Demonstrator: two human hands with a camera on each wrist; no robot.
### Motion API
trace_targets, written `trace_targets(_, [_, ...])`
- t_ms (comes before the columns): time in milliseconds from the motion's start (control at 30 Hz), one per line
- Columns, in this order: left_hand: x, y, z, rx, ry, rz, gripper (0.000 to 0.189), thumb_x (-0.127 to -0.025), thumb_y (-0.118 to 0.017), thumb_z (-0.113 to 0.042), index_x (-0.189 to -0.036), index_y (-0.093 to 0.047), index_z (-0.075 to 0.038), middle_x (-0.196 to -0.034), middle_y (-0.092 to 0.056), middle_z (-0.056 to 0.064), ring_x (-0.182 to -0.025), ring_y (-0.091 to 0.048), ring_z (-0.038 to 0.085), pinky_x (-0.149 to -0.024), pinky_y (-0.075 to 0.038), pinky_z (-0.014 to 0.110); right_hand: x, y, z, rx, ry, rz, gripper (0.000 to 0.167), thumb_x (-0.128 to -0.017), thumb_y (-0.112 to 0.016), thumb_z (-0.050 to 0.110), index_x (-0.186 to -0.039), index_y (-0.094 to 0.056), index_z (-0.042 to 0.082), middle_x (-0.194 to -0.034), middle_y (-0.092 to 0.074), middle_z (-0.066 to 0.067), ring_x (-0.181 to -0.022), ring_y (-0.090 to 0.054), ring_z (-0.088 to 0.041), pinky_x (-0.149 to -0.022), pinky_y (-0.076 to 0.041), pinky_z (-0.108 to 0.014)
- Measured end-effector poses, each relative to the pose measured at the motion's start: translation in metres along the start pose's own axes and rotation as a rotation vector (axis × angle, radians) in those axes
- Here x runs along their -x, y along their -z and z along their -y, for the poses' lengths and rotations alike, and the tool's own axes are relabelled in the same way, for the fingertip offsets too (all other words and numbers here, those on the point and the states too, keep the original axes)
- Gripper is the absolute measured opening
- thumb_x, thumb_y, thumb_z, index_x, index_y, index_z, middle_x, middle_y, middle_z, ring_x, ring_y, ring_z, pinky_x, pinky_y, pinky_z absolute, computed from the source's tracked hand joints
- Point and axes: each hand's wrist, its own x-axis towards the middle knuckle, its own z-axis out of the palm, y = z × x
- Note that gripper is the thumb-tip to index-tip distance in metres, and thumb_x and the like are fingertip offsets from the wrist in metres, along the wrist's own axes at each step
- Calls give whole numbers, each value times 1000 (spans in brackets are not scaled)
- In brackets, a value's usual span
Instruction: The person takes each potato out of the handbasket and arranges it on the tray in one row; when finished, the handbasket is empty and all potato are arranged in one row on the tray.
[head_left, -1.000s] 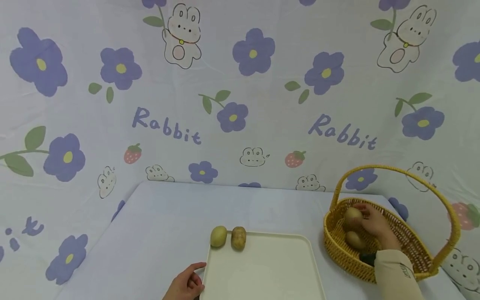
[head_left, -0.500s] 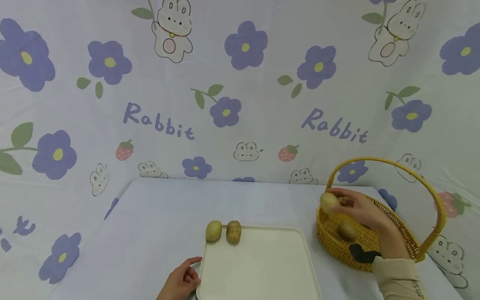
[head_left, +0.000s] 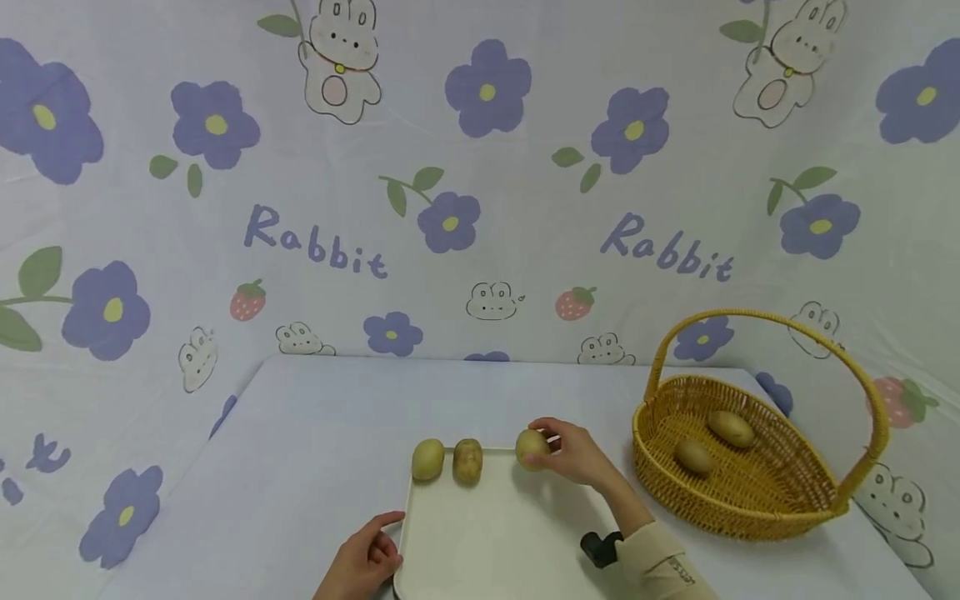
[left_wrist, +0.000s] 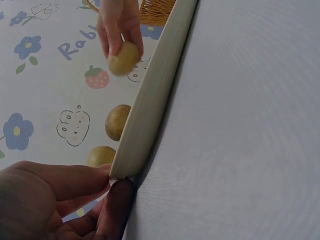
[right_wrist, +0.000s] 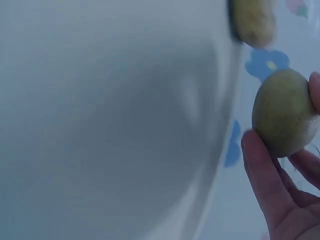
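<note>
My right hand point(head_left: 573, 452) pinches a potato point(head_left: 532, 449) between thumb and fingers, over the far edge of the cream tray point(head_left: 495, 542). In the right wrist view this potato point(right_wrist: 284, 113) looks smooth, round and yellowish. Two more potatoes lie at the tray's far left: a smooth yellow potato point(head_left: 428, 460) in the corner and a browner, spotted potato point(head_left: 468, 462) beside it. My left hand point(head_left: 362, 558) is at the tray's left edge; the left wrist view shows its thumb and fingers point(left_wrist: 75, 182) pinching the rim.
To the right of the tray stands a yellow wicker basket point(head_left: 750, 523) with a tall arched handle. Two potatoes lie in it, one potato point(head_left: 731, 428) farther back and one potato point(head_left: 694, 457) nearer. Behind the white-covered table point(head_left: 337, 417) hangs a rabbit-and-flower print cloth point(head_left: 420, 125).
My right hand has lifted a potato out of the basket and carried it left to above the tray's far edge. The left hand stays at the tray's edge. The head view has shifted slightly.
</note>
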Motion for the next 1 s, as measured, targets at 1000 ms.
trace_targets(1000, [-1,-1,-2,10,-27,14,52,-84,-64,-2,-131,-43,8,-78,-53,3,-60,-47,4,-58,-42,20,-9,-46,7,74,-37,-11,64,-70,-81,16,-122,-52,-6,-111,-53,-20,-99,-56,-33,-82,-47,-44])
